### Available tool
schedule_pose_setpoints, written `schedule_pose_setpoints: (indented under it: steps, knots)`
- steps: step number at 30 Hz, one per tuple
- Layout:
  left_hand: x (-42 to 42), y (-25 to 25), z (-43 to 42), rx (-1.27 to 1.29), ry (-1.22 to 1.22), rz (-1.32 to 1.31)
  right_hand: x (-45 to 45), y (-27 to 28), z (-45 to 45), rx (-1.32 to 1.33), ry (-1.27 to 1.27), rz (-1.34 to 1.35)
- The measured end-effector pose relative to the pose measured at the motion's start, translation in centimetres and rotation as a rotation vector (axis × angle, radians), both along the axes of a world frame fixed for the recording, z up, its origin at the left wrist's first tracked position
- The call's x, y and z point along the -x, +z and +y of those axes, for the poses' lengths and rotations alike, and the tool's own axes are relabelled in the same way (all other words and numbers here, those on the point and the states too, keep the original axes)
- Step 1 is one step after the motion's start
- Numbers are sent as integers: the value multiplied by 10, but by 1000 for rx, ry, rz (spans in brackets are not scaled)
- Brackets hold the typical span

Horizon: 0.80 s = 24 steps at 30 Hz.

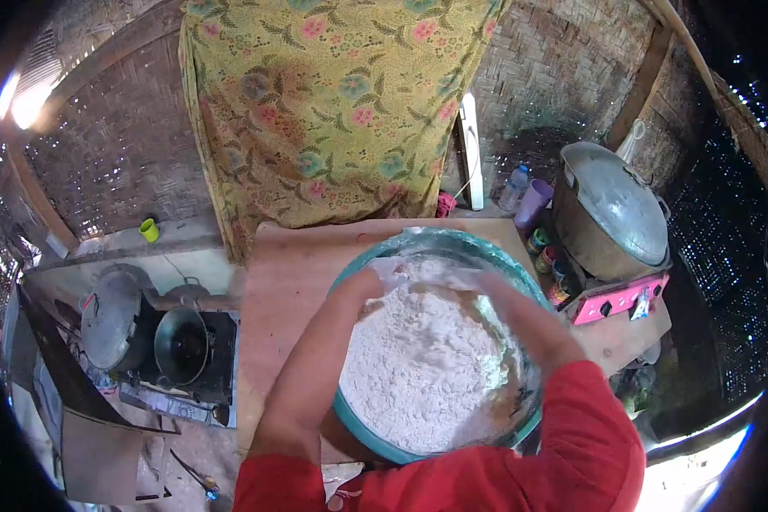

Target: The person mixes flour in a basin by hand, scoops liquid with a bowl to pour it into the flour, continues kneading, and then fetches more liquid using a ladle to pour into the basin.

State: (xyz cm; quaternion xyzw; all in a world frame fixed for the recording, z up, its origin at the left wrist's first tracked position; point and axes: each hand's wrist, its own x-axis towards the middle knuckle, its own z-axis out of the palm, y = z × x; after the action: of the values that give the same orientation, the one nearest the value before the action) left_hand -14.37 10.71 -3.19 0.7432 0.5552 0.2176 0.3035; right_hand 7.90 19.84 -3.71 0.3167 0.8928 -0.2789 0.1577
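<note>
A large green basin holds a heap of white powder that looks like flour. My left hand is at the basin's far left side, closed at the edge of a whitish, thin, filmy thing; what exactly it grips I cannot make out. Over the far right part of the basin, my right hand is smeared by motion and its fingers do not show clearly. The filmy thing stretches between both hands above the powder. Some powder in the middle looks blurred.
The basin stands on a wooden table. At right, a big lidded pot sits on a pink-fronted stove, near a purple cup and water bottle. Left are a wok and another lidded pot. A floral cloth hangs behind.
</note>
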Motion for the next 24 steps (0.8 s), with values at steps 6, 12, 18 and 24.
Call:
schedule_pose_setpoints:
  steps: [6,12,18,24]
  knots:
    - [-3,16,-17,-135,-46,-20,64,-8,-85,34,216,-51]
    - [-3,8,-6,-48,13,-77,-9,73,-106,209,217,-68]
    - [-5,19,-10,-31,0,-419,27,-6,25,-275,-43,15]
    - [-11,44,-12,-24,65,-662,135,-73,-132,39,294,432]
